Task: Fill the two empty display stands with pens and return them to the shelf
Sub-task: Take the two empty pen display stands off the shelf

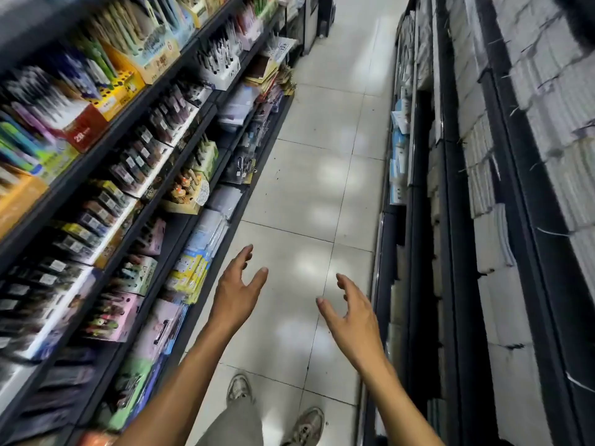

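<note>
Left hand [240,294] and right hand [349,312] both out over aisle floor [309,175], fingers spread loose, holding nothing. Pen displays crowd shelf [180,175] on left, tiers running lengthwise down aisle. Empty display stands: cannot pick out. Left hand nearer shelf edge; likely reaches sideways.

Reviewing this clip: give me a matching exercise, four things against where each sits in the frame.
Things:
1. left hand
2. right hand
3. red box
4. notebook stacks

Places:
A. on the right-hand shelving
B. empty, over the aisle floor, nearer the pen shelves
C. on an upper pen shelf at the left
D. empty, over the floor, nearer the notebook side

Pairs: 1-B, 2-D, 3-C, 4-A
</note>
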Demonstrator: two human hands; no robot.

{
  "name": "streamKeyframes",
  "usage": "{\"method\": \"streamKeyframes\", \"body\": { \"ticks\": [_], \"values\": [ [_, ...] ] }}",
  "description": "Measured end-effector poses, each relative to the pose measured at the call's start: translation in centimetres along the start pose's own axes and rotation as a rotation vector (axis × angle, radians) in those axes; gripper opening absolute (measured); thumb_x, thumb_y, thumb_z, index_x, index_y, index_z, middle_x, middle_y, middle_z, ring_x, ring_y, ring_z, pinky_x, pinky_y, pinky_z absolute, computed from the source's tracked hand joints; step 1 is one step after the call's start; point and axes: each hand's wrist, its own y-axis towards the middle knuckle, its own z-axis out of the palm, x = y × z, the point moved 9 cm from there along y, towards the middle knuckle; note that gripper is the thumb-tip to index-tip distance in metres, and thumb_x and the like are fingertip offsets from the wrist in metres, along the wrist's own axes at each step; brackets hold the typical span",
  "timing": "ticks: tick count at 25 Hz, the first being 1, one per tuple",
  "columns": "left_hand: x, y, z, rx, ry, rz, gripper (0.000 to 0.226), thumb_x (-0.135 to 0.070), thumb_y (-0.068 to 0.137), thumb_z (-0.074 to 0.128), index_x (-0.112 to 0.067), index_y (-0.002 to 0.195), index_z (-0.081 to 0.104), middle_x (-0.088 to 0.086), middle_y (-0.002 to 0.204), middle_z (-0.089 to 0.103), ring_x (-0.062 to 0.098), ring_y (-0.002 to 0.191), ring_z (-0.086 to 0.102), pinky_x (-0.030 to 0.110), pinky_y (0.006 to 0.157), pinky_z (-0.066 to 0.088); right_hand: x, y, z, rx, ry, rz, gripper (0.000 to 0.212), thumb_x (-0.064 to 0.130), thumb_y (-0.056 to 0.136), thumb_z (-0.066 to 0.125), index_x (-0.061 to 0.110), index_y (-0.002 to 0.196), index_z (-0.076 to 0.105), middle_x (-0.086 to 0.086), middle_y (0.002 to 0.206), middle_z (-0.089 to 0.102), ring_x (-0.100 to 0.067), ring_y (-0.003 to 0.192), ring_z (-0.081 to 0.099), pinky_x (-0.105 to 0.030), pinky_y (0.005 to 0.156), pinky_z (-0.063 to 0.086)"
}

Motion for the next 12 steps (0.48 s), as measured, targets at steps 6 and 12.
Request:
{"method": "streamKeyframes", "body": {
  "ticks": [6, 12],
  "values": [
    [-4.5, 5.3, -3.0, -0.112, 0.032, 0.055, 0.061, -0.034, 0.092, 0.067, -0.031, 0.148, 0.042, -0.008, 0.147, 0.048, 0.009, 0.135, 0.043, 0.031, 0.111, 0.035, 5.9, 6.5, -0.8, 0.033, 0.055, -0.125, 0.065, 0.051, 0.089, 0.064, 0.032, 0.146, 0.040, 0.015, 0.143, 0.049, -0.011, 0.129, 0.045, -0.038, 0.106, 0.042],
    [-6.6, 16.3, -7.5, -0.223, 0.012, 0.050, 0.060, -0.037, 0.092, 0.067, -0.032, 0.147, 0.043, -0.006, 0.149, 0.047, 0.009, 0.135, 0.041, 0.031, 0.109, 0.035, 12.8, 17.3, 0.8, 0.065, 0.049, -0.200, 0.064, 0.055, 0.087, 0.064, 0.039, 0.144, 0.039, 0.020, 0.139, 0.050, -0.009, 0.126, 0.047, -0.041, 0.103, 0.045]
  ]
}}
